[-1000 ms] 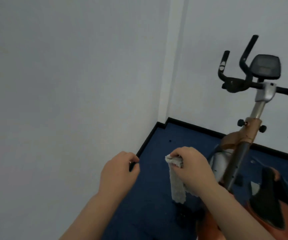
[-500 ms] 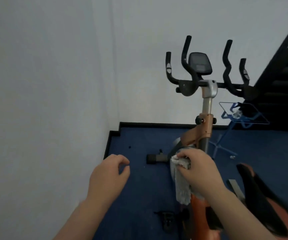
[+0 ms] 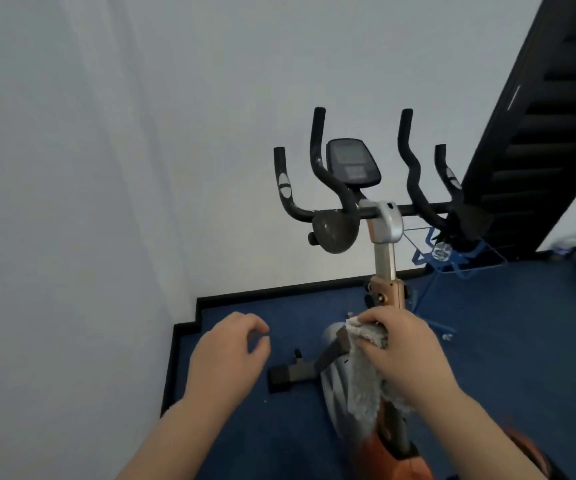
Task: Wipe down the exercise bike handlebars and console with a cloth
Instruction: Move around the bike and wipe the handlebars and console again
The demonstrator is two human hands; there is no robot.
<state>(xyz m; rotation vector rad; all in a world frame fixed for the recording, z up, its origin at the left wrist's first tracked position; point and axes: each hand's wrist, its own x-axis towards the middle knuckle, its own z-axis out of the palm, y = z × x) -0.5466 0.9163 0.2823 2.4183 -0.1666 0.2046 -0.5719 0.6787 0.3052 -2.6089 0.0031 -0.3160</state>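
While the right hand (image 3: 408, 355) grips a fluffy grey cloth (image 3: 362, 382) (its tail hanging down), the left hand (image 3: 224, 358) hovers beside it, fingers loosely curled, holding nothing. Black curved handlebars (image 3: 317, 150) and dark oval console (image 3: 352, 168) stand well above both hands.

— Where is the console (image 3: 353, 163)?
— Between the two inner horns of the handlebars (image 3: 317, 161), above the post (image 3: 384, 258).
— And the cloth (image 3: 362, 379)?
— In the right hand (image 3: 408, 355), before the post, hanging down.
— Left hand (image 3: 224, 355)?
— Left of it, apart, over the floor (image 3: 508, 341).
— Behind everything?
— The wall (image 3: 141, 133); rack (image 3: 453, 258) to the right.
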